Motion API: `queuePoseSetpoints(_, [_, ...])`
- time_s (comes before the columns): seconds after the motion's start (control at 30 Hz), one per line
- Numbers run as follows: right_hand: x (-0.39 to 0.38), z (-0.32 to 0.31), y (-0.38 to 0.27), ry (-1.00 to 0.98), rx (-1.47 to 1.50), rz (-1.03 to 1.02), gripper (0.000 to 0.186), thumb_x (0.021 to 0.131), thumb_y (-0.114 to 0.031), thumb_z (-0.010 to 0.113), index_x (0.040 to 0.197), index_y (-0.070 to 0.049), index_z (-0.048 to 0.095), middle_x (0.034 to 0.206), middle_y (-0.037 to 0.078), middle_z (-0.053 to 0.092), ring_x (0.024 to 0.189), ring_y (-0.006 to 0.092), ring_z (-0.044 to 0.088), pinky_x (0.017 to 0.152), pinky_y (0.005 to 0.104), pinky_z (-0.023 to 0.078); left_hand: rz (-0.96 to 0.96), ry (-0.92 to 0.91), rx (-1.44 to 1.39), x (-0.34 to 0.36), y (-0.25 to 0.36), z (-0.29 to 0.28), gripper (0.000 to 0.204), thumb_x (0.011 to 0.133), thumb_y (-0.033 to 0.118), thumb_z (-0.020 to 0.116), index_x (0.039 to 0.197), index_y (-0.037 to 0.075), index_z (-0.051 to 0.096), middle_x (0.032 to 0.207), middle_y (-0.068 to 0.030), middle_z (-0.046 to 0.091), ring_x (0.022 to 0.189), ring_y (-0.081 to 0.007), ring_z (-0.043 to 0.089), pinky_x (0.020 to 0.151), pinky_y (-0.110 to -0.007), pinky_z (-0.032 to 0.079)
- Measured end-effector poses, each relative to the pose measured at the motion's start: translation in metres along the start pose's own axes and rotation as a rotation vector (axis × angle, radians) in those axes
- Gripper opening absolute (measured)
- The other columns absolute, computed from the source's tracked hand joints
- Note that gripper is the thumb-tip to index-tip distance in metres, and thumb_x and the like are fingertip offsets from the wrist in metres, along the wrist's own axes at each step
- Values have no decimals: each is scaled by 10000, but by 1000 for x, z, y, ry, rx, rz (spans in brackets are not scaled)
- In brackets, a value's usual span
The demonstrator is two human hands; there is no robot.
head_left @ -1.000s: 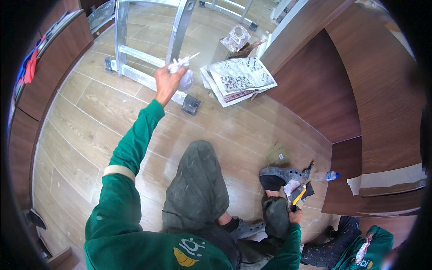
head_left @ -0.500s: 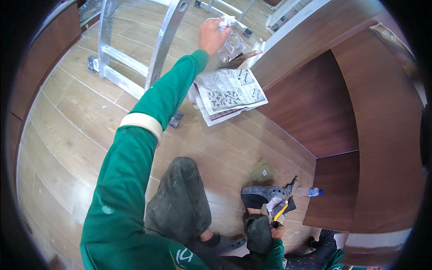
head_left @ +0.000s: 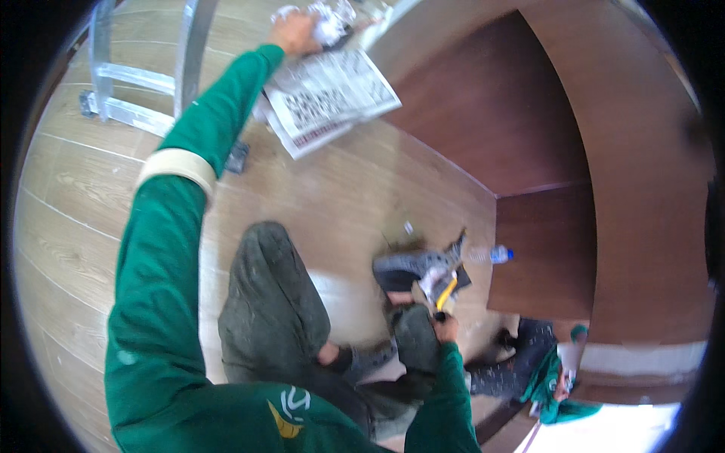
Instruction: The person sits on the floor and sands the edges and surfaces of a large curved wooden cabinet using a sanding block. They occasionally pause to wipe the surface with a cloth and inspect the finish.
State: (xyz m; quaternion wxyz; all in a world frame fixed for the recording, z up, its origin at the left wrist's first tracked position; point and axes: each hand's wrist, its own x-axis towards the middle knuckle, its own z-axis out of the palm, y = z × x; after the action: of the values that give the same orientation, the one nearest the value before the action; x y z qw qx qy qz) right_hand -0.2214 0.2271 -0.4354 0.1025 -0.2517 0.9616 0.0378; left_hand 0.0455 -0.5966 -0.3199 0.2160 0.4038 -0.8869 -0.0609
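At the far end of my outstretched left arm, my left hand is closed on a crumpled white wad, paper or thin plastic, I cannot tell which. Just below it, printed newspaper sheets lie on the floor. A cream ring like a roll of tape sits round my left sleeve. Down by my knee, my right hand is closed round the black end of a yellow tool. Beyond the tool, a whitish crumpled piece lies against my grey shoe.
An aluminium ladder stands left of my arm. Dark brown wood panels rise on the right. A clear bottle with a blue cap lies by them. At lower right is another person in paint-spotted dark trousers and a green top.
The view has shifted, so everything sits further up and left. The white wad at my left hand looks larger, and the clear container no longer shows plainly. My right hand keeps hold of the yellow tool.
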Motion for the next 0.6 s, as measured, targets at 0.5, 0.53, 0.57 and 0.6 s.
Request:
queuePoseSetpoints(0.5, [-49, -89, 21, 53, -175, 132, 416, 786, -379, 755, 1146, -178, 706, 1055, 183, 744, 1014, 375, 713, 888, 501, 573, -109, -359, -302, -372, 98, 56, 436, 828, 354, 736, 1084, 1, 739, 1119, -259, 690, 1061, -430, 659, 909, -499, 513])
queuePoseSetpoints(0.53, [-57, -92, 42, 43, -120, 149, 428, 785, -373, 748, 1179, -206, 720, 1081, 178, 741, 1040, 369, 708, 910, 501, 568, -263, -583, -263, -375, 109, 30, 444, 824, 354, 737, 1092, 0, 738, 1141, -263, 684, 1089, -427, 652, 933, -490, 509])
queuePoseSetpoints(0.57, [-57, -95, 62, 49, -81, 145, 457, 767, -398, 776, 1170, -187, 736, 1087, 193, 737, 1044, 380, 703, 912, 496, 565, -214, -528, -268, -379, 114, 21, 457, 824, 361, 739, 1106, 1, 736, 1137, -263, 686, 1090, -425, 652, 944, -483, 508])
queuePoseSetpoints(0.6, [-57, -92, 95, 89, -50, 50, 480, 747, -427, 805, 1135, -151, 750, 1106, 194, 734, 1053, 381, 700, 919, 486, 561, -161, -486, -278, -385, 117, 16, 470, 823, 368, 741, 1120, 3, 734, 1133, -263, 688, 1092, -422, 653, 955, -475, 507])
